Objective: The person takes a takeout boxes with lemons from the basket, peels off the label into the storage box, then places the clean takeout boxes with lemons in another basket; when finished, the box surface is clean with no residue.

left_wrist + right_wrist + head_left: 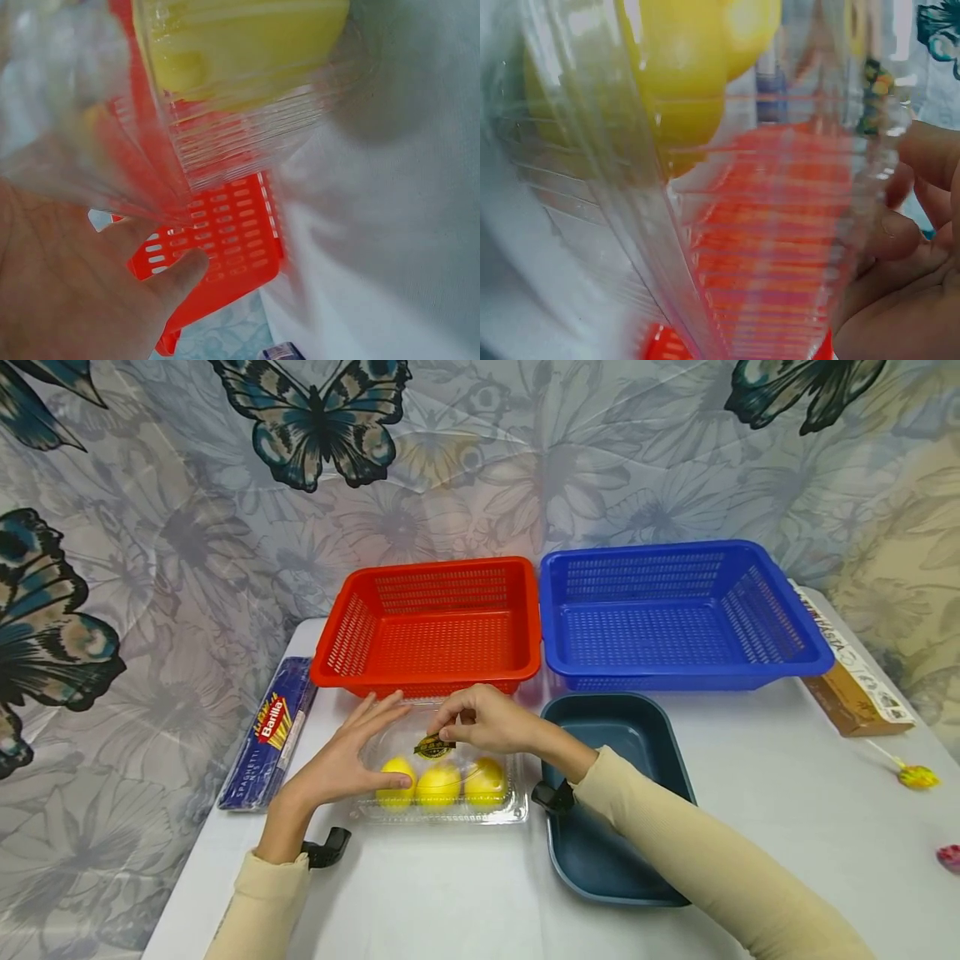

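A clear plastic clamshell box (480, 817) lies on the white table with its domed lid down over three yellow lemons (438, 785) in its front row. On top of the lid is a black sticker with gold print (433, 746). My right hand (491, 718) pinches the sticker's right edge between thumb and forefinger. Spread wide, my left hand (341, 756) rests along the left side of the lid, its fingers straight and its thumb over the left lemon. In the left wrist view, one lemon (247, 52) shows large through the ribbed plastic wall.
Behind the box stand a red basket (427, 681) and a blue basket (690, 677). A dark teal baking dish (622, 868) sits under my right forearm. A spaghetti pack (270, 735) lies left, a pasta box (858, 693) right, near a yellow thing on a stick (918, 777).
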`<state>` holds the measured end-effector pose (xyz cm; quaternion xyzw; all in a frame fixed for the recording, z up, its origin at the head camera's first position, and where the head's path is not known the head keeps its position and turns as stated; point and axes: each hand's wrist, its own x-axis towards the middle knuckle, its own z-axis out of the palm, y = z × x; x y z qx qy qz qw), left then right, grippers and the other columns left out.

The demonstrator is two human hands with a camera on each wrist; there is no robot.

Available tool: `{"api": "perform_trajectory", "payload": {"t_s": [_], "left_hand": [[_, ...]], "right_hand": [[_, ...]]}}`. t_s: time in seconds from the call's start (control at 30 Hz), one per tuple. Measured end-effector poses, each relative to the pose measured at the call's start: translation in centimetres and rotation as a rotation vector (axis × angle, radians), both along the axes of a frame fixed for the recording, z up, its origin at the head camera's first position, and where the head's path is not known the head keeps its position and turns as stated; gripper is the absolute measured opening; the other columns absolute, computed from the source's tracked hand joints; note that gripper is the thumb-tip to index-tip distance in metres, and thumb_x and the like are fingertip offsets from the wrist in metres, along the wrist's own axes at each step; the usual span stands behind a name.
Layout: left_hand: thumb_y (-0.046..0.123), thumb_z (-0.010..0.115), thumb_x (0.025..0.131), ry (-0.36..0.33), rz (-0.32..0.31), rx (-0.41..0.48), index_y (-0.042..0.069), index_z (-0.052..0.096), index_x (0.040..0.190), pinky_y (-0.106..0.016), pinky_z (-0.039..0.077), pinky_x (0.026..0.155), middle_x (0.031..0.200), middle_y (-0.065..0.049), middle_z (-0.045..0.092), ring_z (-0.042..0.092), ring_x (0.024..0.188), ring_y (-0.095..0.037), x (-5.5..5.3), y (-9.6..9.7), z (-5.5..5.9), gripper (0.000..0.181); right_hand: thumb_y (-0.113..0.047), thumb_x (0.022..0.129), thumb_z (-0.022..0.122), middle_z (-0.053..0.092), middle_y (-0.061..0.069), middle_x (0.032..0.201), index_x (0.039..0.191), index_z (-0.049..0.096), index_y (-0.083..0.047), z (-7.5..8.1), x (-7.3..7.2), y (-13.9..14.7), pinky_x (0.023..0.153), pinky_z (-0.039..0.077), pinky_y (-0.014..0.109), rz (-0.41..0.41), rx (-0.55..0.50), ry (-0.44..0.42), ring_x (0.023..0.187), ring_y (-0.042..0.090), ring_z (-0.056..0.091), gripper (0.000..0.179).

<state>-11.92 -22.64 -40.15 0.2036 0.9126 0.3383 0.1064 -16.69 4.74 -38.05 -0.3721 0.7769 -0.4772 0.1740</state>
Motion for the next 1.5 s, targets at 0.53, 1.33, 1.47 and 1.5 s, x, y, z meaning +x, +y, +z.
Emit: {"api": "perform_trajectory", "payload": {"t_s": [0.53, 1.33, 1.47, 1.5], "left_hand": [[0.045, 0.091, 0.073, 0.009, -0.009, 0.006, 0.033, 0.038, 0.157, -0.079, 0.012, 0.117, 0.172, 0.005, 0.020, -0.003, 0.161, -0.030, -0.1, -0.1, -0.2, 0.100], [0.043, 0.090, 0.074, 0.006, -0.012, 0.012, 0.031, 0.038, 0.158, -0.079, 0.011, 0.117, 0.172, 0.005, 0.019, -0.003, 0.161, -0.033, 0.2, 0.0, 0.1, 0.100], [0.043, 0.090, 0.073, 0.002, -0.009, 0.015, 0.032, 0.038, 0.158, -0.079, 0.010, 0.117, 0.172, 0.007, 0.019, -0.003, 0.161, -0.032, 0.2, 0.0, 0.2, 0.101], [0.043, 0.091, 0.073, 0.002, -0.009, 0.014, 0.032, 0.038, 0.158, -0.079, 0.010, 0.117, 0.172, 0.007, 0.019, -0.003, 0.161, -0.032, 0.2, 0.0, 0.1, 0.101]], "right_hand": [[-0.004, 0.098, 0.065, 0.073, 0.011, 0.096, 0.109, 0.075, -0.009, 3.1, 0.5, 6.5, 0.053, 0.045, 0.023, -0.156, -0.126, -0.049, 0.063, 0.016, 0.051, 0.016], [-0.004, 0.095, 0.069, 0.073, 0.006, 0.089, 0.120, 0.072, -0.001, 0.2, 1.5, 15.3, 0.064, 0.050, 0.020, -0.211, 0.168, -0.056, 0.072, 0.015, 0.059, 0.026], [-0.003, 0.094, 0.069, 0.077, 0.009, 0.101, 0.118, 0.073, -0.001, -0.6, 1.5, 15.7, 0.070, 0.055, 0.021, -0.180, 0.184, -0.064, 0.078, 0.013, 0.061, 0.024], [-0.003, 0.094, 0.069, 0.077, 0.009, 0.103, 0.118, 0.074, -0.002, -0.8, 1.6, 15.7, 0.070, 0.055, 0.021, -0.180, 0.193, -0.071, 0.078, 0.013, 0.061, 0.024]]}}
